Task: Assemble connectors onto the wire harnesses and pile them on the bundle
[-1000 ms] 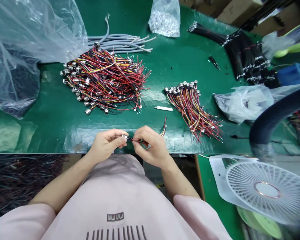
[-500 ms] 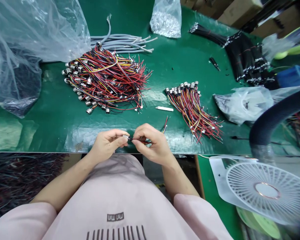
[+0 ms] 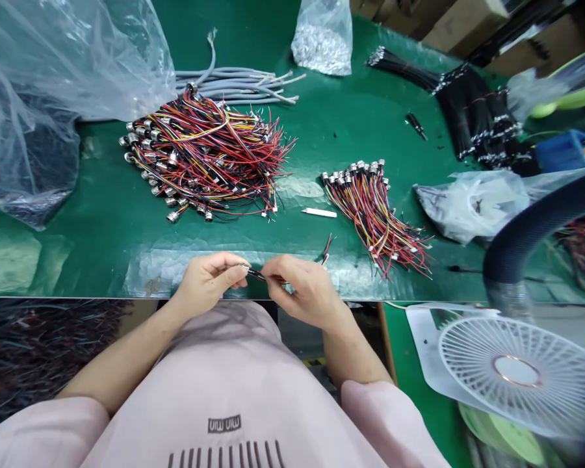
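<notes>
At the table's front edge, my left hand [image 3: 213, 281] pinches the metal connector end of a wired connector [image 3: 256, 274]. My right hand [image 3: 299, 289] is closed round its wires just to the right, and the wire tips [image 3: 327, 250] stick out beyond the knuckles. Most of the wires are hidden by the right fingers. Ahead and to the right lies a smaller bundle of wired connectors [image 3: 373, 214], metal ends pointing away from me. A large pile of similar wired connectors [image 3: 209, 156] lies ahead to the left. Between the two sits a white pen-like stick [image 3: 319, 212].
Grey cables [image 3: 244, 84] lie behind the large pile, beside a big clear plastic bag [image 3: 78, 58]. A bag of small shiny parts [image 3: 322, 45] stands at the back. Black cable bundles [image 3: 478, 110], a black hose [image 3: 511, 240] and a white fan [image 3: 517, 370] are on the right.
My right hand has slid slightly right along the wires, away from the connector end, exposing more of the black part. My left hand keeps its pinch in nearly the same place.
</notes>
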Demonstrator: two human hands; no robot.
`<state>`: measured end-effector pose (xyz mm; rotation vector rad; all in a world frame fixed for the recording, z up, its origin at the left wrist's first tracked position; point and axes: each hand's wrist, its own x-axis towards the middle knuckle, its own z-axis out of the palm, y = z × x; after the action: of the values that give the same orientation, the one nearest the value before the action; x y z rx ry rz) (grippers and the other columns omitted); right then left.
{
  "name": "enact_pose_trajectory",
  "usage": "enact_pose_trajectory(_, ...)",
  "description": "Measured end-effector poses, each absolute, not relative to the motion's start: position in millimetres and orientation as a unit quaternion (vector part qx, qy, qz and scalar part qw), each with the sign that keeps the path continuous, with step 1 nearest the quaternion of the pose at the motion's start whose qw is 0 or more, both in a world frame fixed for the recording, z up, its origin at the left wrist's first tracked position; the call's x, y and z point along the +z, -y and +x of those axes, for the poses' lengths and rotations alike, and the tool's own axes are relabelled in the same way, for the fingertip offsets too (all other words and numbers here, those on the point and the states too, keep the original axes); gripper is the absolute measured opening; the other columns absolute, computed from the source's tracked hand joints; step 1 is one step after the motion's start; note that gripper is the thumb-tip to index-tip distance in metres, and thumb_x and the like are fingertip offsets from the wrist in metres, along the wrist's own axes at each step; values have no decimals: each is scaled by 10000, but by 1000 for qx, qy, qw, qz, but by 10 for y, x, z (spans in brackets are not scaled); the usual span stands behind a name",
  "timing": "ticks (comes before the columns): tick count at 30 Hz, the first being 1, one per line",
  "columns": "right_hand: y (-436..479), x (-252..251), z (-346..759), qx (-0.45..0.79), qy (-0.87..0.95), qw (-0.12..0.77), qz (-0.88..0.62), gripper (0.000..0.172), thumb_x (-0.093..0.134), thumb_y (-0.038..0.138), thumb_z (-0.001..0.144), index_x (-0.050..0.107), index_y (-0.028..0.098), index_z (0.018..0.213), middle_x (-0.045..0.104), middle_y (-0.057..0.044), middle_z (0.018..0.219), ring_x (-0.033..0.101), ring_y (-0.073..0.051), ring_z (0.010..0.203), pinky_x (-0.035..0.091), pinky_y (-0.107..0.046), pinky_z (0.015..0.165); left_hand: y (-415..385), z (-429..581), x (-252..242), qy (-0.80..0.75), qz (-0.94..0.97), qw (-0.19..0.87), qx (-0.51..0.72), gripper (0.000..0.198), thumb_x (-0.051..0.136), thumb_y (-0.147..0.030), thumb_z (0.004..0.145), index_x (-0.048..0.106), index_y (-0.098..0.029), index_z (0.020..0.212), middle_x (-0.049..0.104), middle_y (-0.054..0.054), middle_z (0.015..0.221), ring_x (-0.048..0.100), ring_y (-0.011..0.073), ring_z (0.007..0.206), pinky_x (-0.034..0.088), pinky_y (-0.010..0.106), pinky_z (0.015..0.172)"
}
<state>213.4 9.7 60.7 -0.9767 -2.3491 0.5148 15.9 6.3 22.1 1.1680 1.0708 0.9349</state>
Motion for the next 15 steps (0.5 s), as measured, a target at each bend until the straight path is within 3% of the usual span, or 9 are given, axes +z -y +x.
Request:
enact_pose_trajectory(8,-122,664,2213,317,837,252,-367,216,458,22,814,569,201,861,655,40,696,595,-71,592,437,-168,581,-60,128,240,-449,542,601,380,221,648,-347,811,732,-143,814,709,24,611,637,123,550,515,201,534)
enact_pose_trajectory(15,-128,600,2211,275,855,275,-344,258,423,15,837,604,181,914,718,-49,892,678,-132,839,534,-237,750,-60,147,227,-456,534,588,403,218,659,-350,804,729,-143,803,707,22,598,637,126,536,519,204,523)
